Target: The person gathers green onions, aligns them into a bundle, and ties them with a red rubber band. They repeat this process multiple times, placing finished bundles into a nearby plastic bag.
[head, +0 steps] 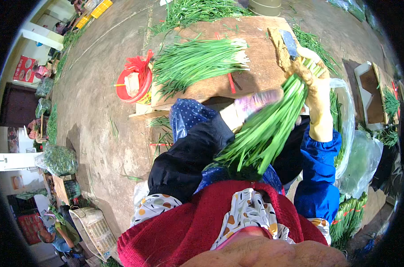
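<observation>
A bunch of garlic chives (pixel 265 130) slants across my lap, leaves towards me and cut pale ends away. My right hand (pixel 314 80), in a soiled cream glove, is closed around the stems near those ends. Blurred, my left hand (pixel 258 105) in a patterned glove holds the leaves from the left; the bunch hides part of its fingers. A knife with a broad metal blade (pixel 289 43) lies beyond my right hand, its dark handle partly hidden by the glove. Another layer of chives (pixel 202 63) rests on the wooden table (pixel 258 30), over a red tie (pixel 231 83).
Left of the table stands a red bucket (pixel 138 90) holding red ties. A tan rough strip (pixel 276 50) lies beside the blade. Loose chives (pixel 202 10) heap beyond the table. At right are a clear plastic bag (pixel 359 167) and tied bundles (pixel 349 217). People work at far left.
</observation>
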A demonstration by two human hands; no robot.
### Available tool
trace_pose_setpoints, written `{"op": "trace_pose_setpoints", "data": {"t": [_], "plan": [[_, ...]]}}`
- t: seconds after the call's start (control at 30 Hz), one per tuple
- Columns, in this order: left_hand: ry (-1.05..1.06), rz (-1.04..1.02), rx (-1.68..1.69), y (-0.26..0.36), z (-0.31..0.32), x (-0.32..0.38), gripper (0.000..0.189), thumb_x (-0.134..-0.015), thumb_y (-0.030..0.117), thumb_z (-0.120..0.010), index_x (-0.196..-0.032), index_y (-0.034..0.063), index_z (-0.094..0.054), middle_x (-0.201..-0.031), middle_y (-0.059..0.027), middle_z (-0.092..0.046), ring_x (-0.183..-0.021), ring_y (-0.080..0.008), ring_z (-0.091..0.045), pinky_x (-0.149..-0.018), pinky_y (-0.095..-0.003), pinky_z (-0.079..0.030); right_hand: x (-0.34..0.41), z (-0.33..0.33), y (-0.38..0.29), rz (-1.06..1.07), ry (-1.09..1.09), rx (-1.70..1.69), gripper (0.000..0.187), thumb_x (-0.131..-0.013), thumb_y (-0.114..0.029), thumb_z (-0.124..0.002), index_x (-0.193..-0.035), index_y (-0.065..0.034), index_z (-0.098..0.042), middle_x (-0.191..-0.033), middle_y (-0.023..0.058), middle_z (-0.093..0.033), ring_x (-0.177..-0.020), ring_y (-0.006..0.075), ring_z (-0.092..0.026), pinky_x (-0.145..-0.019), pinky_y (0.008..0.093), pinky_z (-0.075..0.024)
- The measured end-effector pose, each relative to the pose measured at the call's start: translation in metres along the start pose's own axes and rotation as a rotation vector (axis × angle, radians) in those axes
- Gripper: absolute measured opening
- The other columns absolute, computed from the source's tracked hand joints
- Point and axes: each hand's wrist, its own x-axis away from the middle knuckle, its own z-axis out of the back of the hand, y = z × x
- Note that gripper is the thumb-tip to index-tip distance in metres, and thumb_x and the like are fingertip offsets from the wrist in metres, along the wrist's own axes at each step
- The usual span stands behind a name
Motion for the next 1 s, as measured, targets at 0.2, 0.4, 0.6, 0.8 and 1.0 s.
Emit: {"op": "trace_pose_setpoints", "data": {"t": [0.2, 0.4, 0.6, 0.8, 1.0], "plan": [[0.103, 0.151, 0.563, -0.032, -0.003, -0.024, 0.054, -0.085, 0.021, -0.074, -0.132, 0.0022, -0.055, -0.120, -0.0137, -0.067, -0.106, -0.0289, -0.067, -0.092, -0.0451, -0.056, -0.005, -0.001, 0.054, -0.142, -0.037, -0.150, 0.041, -0.082, -0.003, -0.076, -0.119, -0.0008, -0.058, -0.087, 0.0057, -0.064, -0.069, 0.0160, -0.066, -0.060, 0.0287, -0.0568], [0.331, -0.054, 0.211, -0.014, 0.037, -0.001, 0.031, -0.089, 0.014, -0.069, -0.118, 0.0043, -0.065, -0.096, -0.0063, -0.068, -0.086, -0.0187, -0.067, -0.078, -0.0334, -0.057, -0.047, -0.026, 0.068, -0.189, -0.250, -0.207, 0.062, -0.089, -0.012, -0.074, -0.143, -0.0059, -0.044, -0.113, 0.0096, -0.063, -0.098, 0.0207, -0.063, -0.085, 0.0330, -0.0528], [0.744, -0.267, -0.924, 0.157, 0.081, 0.046, 0.038, -0.083, 0.010, -0.075, -0.118, 0.0022, -0.063, -0.100, -0.0074, -0.071, -0.085, -0.0131, -0.066, -0.074, -0.0298, -0.055, -0.073, 0.002, 0.086, -0.054, -0.055, -0.289, 0.052, -0.099, -0.020, -0.060, -0.146, -0.0087, -0.043, -0.139, 0.0135, -0.056, -0.125, 0.0275, -0.056, -0.106, 0.0383, -0.0439], [0.627, -0.361, -2.315, 0.139, 0.146, 0.010, 0.064, -0.069, 0.026, -0.081, -0.124, 0.0042, -0.057, -0.084, -0.0147, -0.067, -0.077, -0.0348, -0.067, -0.069, -0.0388, -0.055, -0.068, 0.014, 0.168, -0.227, 0.426, -0.154, 0.039, -0.099, -0.014, -0.060, -0.136, -0.0046, -0.052, -0.118, 0.0129, -0.067, -0.108, 0.0224, -0.065, -0.096, 0.0360, -0.0505], [0.721, -0.068, -2.427, 0.039, 0.219, -0.021, 0.109, -0.062, 0.054, -0.082, -0.151, 0.0118, -0.036, -0.092, -0.0052, -0.056, -0.088, -0.0226, -0.058, -0.073, -0.0368, -0.049, -0.072, 0.031, 0.205, -0.236, 0.293, 0.059, 0.044, -0.101, -0.029, -0.057, -0.139, -0.0071, -0.052, -0.131, 0.0124, -0.062, -0.123, 0.0213, -0.057, -0.103, 0.0370, -0.0438]]}}
